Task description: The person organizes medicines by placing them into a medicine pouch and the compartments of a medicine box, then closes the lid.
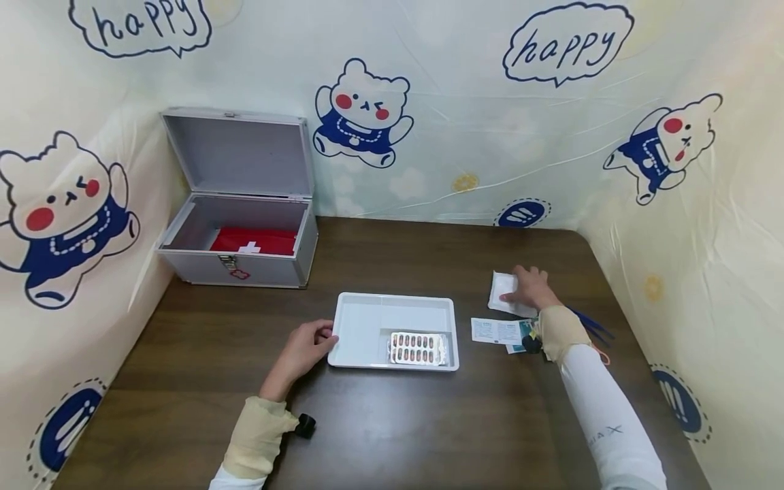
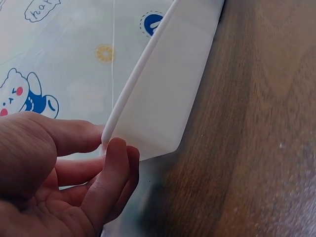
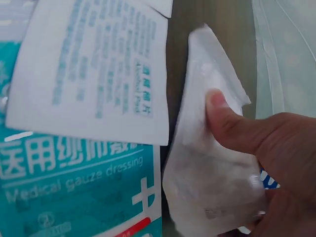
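Note:
My left hand (image 1: 304,350) pinches the rim of a shallow white tray (image 1: 361,333) at its left side, thumb on the rim and fingers curled against the outer wall (image 2: 158,94). In the tray's right part lies a blister pack of capsules (image 1: 418,348). To the tray's right, my right hand (image 1: 533,289) grips a soft white wrapped packet (image 3: 212,163), thumb on its face and the other fingers mostly hidden behind. Beside that packet lie a printed alcohol pad sachet (image 3: 94,64) and, partly under it, a teal medical gauze dressing packet (image 3: 74,182).
An open silver case (image 1: 245,265) with its lid up stands at the back left, a red pouch with a white cross (image 1: 263,241) inside. A slim dark blue item (image 1: 591,321) lies by the right wrist. Patterned sheeting (image 1: 453,102) borders the wooden table (image 1: 392,429).

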{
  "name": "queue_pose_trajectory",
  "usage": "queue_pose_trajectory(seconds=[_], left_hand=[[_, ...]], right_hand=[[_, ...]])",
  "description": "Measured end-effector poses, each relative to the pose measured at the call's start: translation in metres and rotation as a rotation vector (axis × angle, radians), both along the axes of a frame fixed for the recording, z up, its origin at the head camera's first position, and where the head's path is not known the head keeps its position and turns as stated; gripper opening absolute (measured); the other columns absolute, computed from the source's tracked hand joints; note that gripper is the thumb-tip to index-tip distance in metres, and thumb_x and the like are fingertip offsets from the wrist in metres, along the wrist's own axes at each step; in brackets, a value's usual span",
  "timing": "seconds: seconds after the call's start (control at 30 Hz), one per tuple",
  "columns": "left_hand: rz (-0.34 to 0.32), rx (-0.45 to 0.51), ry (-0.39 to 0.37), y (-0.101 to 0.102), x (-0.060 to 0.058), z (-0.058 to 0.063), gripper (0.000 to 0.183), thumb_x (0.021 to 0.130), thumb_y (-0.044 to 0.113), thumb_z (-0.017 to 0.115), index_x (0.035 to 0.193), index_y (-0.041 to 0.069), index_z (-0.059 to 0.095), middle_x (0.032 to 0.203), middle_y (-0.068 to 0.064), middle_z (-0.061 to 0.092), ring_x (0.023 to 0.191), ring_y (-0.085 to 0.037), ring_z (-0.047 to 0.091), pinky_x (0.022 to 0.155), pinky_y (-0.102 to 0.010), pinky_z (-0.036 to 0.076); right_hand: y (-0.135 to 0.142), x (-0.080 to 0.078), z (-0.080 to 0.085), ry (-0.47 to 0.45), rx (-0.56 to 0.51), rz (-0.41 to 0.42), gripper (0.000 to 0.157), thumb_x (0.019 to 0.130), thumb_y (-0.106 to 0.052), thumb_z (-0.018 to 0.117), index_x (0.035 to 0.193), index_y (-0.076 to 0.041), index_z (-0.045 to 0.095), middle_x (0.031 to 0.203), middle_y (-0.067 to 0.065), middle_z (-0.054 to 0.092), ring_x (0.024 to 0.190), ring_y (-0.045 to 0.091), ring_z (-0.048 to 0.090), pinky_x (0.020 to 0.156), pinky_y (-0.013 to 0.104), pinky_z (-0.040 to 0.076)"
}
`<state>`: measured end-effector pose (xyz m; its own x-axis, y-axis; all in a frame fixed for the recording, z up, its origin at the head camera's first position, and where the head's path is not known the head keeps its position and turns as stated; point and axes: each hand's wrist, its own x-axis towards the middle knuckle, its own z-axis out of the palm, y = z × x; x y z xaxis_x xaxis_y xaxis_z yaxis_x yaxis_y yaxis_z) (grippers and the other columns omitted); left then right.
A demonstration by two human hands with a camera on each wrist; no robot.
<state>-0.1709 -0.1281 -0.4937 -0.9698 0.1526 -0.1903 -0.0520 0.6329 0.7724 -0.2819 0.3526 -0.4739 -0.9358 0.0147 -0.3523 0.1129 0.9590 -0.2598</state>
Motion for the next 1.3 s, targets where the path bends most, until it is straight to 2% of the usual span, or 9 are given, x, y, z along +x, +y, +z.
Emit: queue_pose_trajectory(seconds=[0.13,0.3,0.5,0.67,0.83,0.97,1.17,1.3], left_hand=[[-0.006,0.005,0.006,-0.001,0.001,-0.001,0.035,0.093,0.006,0.067,0.124,-0.009,0.062,0.100,-0.015,0.067,0.086,-0.021,0.062,0.079,-0.036,0.054],[-0.017,0.003,0.013,0.000,0.000,0.001,0.035,0.093,0.006,0.066,0.124,-0.009,0.062,0.099,-0.015,0.067,0.086,-0.021,0.062,0.078,-0.035,0.054],[-0.028,0.009,0.025,-0.001,0.000,0.002,0.034,0.093,0.006,0.066,0.123,-0.010,0.062,0.098,-0.016,0.068,0.087,-0.022,0.063,0.078,-0.035,0.053],[-0.025,0.005,0.018,-0.001,0.000,0.002,0.034,0.093,0.006,0.066,0.123,-0.010,0.062,0.099,-0.017,0.068,0.086,-0.022,0.063,0.077,-0.034,0.053],[-0.026,0.014,0.019,-0.001,-0.002,0.003,0.034,0.093,0.007,0.067,0.123,-0.009,0.063,0.099,-0.016,0.068,0.087,-0.023,0.062,0.080,-0.036,0.053],[-0.031,0.013,0.022,0.000,-0.003,0.003,0.034,0.093,0.008,0.067,0.123,-0.008,0.063,0.098,-0.015,0.067,0.087,-0.022,0.061,0.081,-0.037,0.053],[-0.037,0.015,0.025,0.000,-0.003,0.001,0.033,0.093,0.006,0.066,0.122,-0.010,0.063,0.098,-0.017,0.068,0.086,-0.022,0.063,0.080,-0.038,0.054],[-0.026,0.019,0.028,-0.002,-0.002,0.000,0.033,0.093,0.005,0.066,0.121,-0.010,0.063,0.097,-0.016,0.068,0.086,-0.022,0.063,0.079,-0.037,0.054]], right_hand=[[-0.004,-0.001,0.004,0.075,0.042,0.032,0.058,0.095,-0.028,0.065,0.136,0.009,0.045,0.129,0.036,0.046,0.117,0.049,0.036,0.101,0.061,0.040],[-0.014,0.000,0.020,0.148,-0.001,0.057,0.050,0.100,-0.025,0.057,0.132,0.012,0.047,0.122,0.034,0.053,0.113,0.046,0.043,0.100,0.058,0.040],[-0.037,0.007,0.032,0.110,-0.159,0.076,0.050,0.105,-0.024,0.048,0.137,0.014,0.043,0.129,0.036,0.050,0.116,0.046,0.050,0.099,0.059,0.044],[-0.062,0.012,0.034,0.081,-0.222,0.112,0.050,0.105,-0.026,0.047,0.139,0.011,0.043,0.131,0.034,0.052,0.116,0.043,0.054,0.100,0.057,0.046],[-0.093,0.017,0.038,0.077,-0.248,0.175,0.043,0.105,-0.028,0.047,0.131,0.006,0.048,0.118,0.027,0.060,0.101,0.035,0.059,0.087,0.048,0.051],[-0.119,0.023,0.042,0.062,-0.285,0.215,0.034,0.105,-0.030,0.047,0.122,0.000,0.051,0.104,0.019,0.060,0.089,0.028,0.056,0.075,0.038,0.047],[-0.159,0.030,0.044,0.017,-0.320,0.285,0.030,0.105,-0.031,0.047,0.121,-0.006,0.050,0.101,0.014,0.060,0.089,0.025,0.056,0.075,0.035,0.047],[-0.187,0.031,0.041,0.025,-0.306,0.329,0.028,0.105,-0.031,0.048,0.118,-0.006,0.051,0.095,0.011,0.059,0.084,0.023,0.056,0.072,0.033,0.046]])
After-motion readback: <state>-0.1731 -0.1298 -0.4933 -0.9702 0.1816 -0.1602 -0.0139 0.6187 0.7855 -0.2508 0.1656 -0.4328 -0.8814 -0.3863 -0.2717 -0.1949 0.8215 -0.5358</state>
